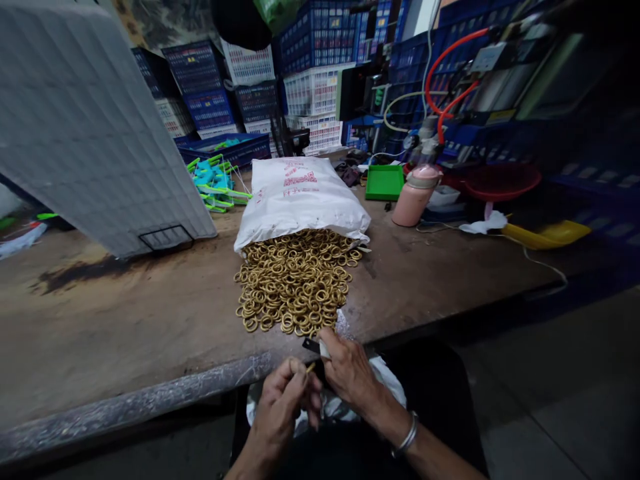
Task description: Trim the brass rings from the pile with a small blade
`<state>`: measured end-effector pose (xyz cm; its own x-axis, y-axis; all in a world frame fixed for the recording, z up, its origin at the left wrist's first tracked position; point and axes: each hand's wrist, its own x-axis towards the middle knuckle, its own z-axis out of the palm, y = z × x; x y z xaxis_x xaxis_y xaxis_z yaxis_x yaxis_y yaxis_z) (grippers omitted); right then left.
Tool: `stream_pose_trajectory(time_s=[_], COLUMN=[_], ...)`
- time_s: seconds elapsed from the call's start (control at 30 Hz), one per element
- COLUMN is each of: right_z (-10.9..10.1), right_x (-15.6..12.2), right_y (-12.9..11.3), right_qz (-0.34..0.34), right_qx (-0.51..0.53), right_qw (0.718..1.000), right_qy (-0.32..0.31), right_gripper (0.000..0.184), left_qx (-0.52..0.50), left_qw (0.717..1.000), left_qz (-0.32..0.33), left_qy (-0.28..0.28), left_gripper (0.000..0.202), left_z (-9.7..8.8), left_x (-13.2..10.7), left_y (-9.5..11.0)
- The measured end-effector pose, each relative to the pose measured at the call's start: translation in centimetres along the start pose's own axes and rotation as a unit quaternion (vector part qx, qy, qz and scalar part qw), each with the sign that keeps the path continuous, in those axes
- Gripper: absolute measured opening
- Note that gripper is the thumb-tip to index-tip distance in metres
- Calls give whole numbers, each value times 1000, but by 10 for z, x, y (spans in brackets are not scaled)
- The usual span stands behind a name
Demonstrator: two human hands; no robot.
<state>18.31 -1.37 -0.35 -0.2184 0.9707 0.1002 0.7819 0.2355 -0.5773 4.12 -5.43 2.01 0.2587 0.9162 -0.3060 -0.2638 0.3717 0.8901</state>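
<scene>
A heap of brass-coloured rings (295,287) spills from the mouth of a white sack (305,193) onto the table. Below the table's front edge, my left hand (287,393) pinches one brass ring (311,367) between thumb and fingers. Close on its right, my right hand (353,373) is closed around a dark flat blade (311,345) with a pale wrapped grip; its exact kind is unclear. The blade points left, just in front of the heap and apart from the ring. Under both hands lies white plastic sheeting or a bag (387,380), partly hidden by them.
A tall grey-white padded panel (95,127) stands on the left of the brown table (150,333). Green and turquoise plastic pieces (215,183) lie behind it. Rightward are a green tray (384,182), a pink bottle (415,197) and a yellow scoop-like piece (555,235). Stacked crates (320,90) fill the back.
</scene>
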Motion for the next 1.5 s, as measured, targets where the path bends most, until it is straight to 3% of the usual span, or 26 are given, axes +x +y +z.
stream_pose_trajectory(time_s=[0.13, 0.27, 0.37, 0.57, 0.8, 1.03, 1.2, 1.37, 1.5], right_z=[12, 23, 30, 30, 34, 25, 19, 20, 15], right_x=[20, 39, 49, 62, 62, 70, 78, 77, 68], right_y=[-8, -25, -38, -48, -39, -30, -24, -23, -27], right_qz=[-53, -62, -39, -4, -31, -3, 0, 11, 24], right_qx=[-21, -98, -158, -212, -203, -128, 23, 225, 316], right_qw=[998, 992, 985, 974, 977, 991, 1000, 974, 948], right_qy=[-8, -39, -61, -80, -58, -34, -1, 8, -37], right_gripper=[41, 47, 43, 23, 29, 16, 19, 26, 29], left_qx=[-128, -206, -255, -305, -268, -216, -148, -36, 29], left_qw=[990, 976, 963, 935, 957, 969, 980, 981, 975], left_qz=[-11, -30, -52, -106, -69, -32, 20, 88, 105], left_qy=[54, 64, 74, 146, 86, 116, 133, 172, 196], left_gripper=[20, 15, 21, 14, 20, 21, 22, 34, 41], left_z=[-15, -30, -40, -52, -50, -49, -52, -47, -39], left_x=[7, 6, 6, 13, 20, 37, 47, 57, 62], left_y=[-4, -2, -1, -2, 6, 12, 13, 14, 16])
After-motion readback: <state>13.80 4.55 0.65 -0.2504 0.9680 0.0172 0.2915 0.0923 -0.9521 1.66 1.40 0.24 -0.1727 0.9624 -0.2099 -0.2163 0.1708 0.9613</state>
